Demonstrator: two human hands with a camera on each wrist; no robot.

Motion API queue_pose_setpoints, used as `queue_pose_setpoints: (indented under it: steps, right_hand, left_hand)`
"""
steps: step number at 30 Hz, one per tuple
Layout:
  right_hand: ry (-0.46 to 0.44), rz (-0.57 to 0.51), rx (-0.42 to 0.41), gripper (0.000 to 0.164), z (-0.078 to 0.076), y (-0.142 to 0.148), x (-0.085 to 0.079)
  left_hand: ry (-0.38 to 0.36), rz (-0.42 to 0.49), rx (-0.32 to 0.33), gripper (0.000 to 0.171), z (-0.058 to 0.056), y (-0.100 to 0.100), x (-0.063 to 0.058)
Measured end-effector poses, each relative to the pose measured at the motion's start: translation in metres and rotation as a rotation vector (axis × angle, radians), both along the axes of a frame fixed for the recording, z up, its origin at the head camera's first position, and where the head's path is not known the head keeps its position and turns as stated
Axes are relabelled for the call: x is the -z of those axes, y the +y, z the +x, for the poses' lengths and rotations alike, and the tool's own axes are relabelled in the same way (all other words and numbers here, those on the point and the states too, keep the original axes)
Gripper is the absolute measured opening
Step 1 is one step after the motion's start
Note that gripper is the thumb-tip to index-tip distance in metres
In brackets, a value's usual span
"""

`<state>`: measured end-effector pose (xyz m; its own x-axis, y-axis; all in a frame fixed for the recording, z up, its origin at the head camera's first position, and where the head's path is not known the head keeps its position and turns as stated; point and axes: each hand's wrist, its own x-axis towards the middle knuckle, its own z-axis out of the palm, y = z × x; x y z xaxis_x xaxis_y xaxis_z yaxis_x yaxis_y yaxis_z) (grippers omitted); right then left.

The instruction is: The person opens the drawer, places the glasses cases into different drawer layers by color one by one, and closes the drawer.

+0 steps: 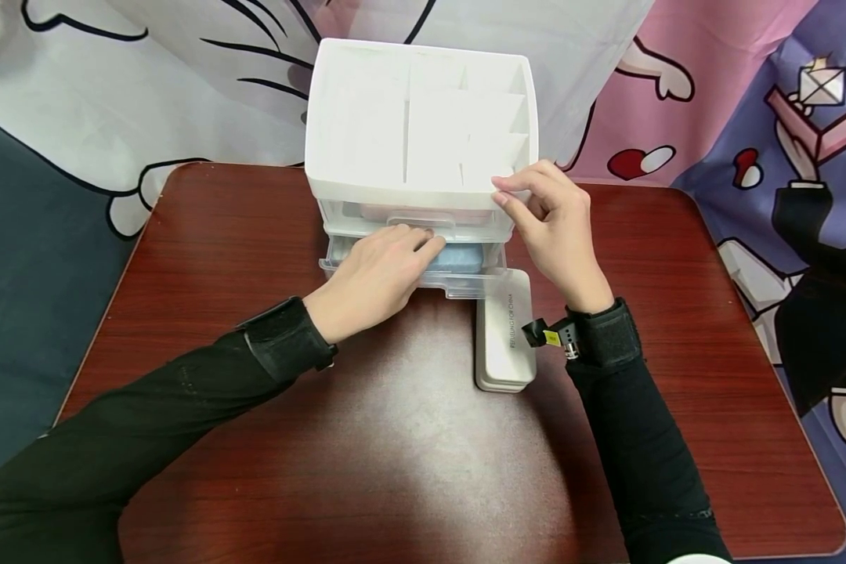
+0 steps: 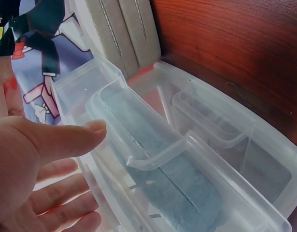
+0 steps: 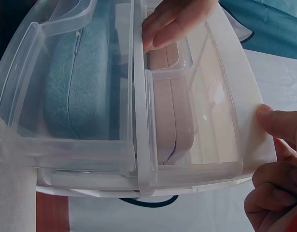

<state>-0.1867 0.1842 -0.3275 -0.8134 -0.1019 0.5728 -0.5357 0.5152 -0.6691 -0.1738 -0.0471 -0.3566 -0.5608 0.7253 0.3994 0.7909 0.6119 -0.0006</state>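
Note:
A white drawer organizer (image 1: 356, 190) with clear drawers stands at the far side of the table. Its lower drawer (image 1: 458, 291) is pulled partly out, with a blue oblong case (image 3: 85, 87) inside. Through the front of the closed upper drawer (image 3: 216, 121) shows a pink case (image 3: 170, 111). My left hand (image 1: 384, 270) reaches over the lower drawer, its fingers at the upper drawer's handle and its thumb held apart. At the organizer's front right corner, my right hand (image 1: 553, 211) pinches the top rim between thumb and index finger, the other fingers curled.
White oblong cases (image 1: 505, 329), stacked one on another, lie in front of the organizer's right side, beside the lower drawer's corner. The organizer's top has divided compartments (image 1: 437, 117). Printed curtains (image 1: 183, 94) hang behind the brown table (image 1: 310, 470).

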Motion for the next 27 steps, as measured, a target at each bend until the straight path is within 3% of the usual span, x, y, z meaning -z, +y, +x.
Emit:
queue_pose_setpoints:
  steps: [13, 27]
  right_hand:
    - [0.001, -0.004, -0.005, 0.017, -0.001, 0.000, 0.001]
    - [0.006, -0.016, -0.004, 0.016, 0.010, -0.007, -0.012]
  left_hand:
    - [0.000, -0.015, -0.018, 0.027, -0.003, 0.004, 0.005]
    - [0.000, -0.005, -0.029, 0.037, -0.005, 0.006, 0.008]
